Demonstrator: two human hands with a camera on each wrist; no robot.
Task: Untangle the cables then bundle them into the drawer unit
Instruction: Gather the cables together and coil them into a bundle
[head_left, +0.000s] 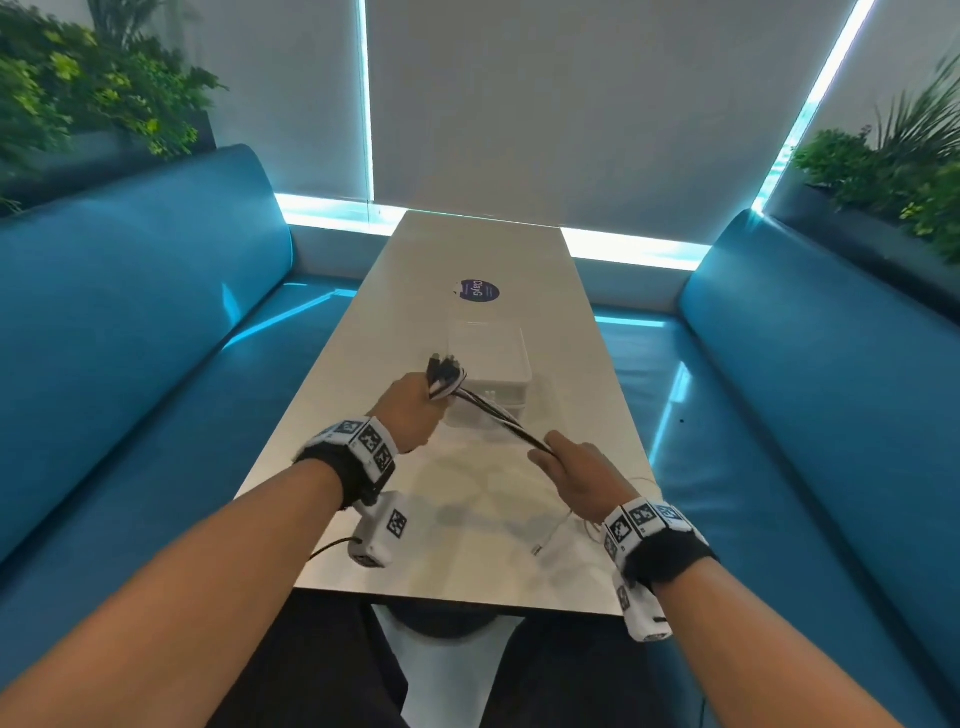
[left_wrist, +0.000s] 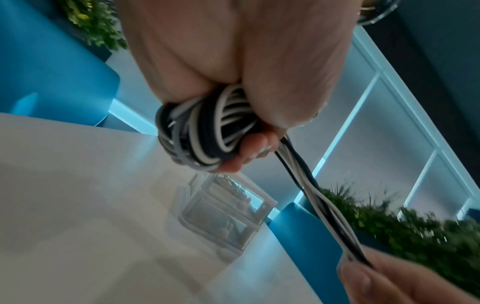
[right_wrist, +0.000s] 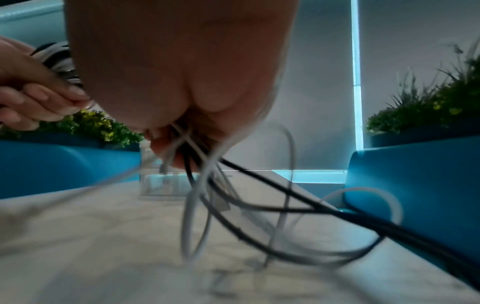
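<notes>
cables (head_left: 488, 410): count unclear | left hand (head_left: 410, 410): grip | right hand (head_left: 582, 475): grip | drawer unit (head_left: 491, 358): 1

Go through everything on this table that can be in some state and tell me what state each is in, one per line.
Black and white cables: partly coiled, a strand pulled taut between both hands, loose ends trailing on the table.
Clear plastic drawer unit: standing on the table, drawers look closed.
Left hand: grip closed round the coil.
Right hand: pinching the strand.
</notes>
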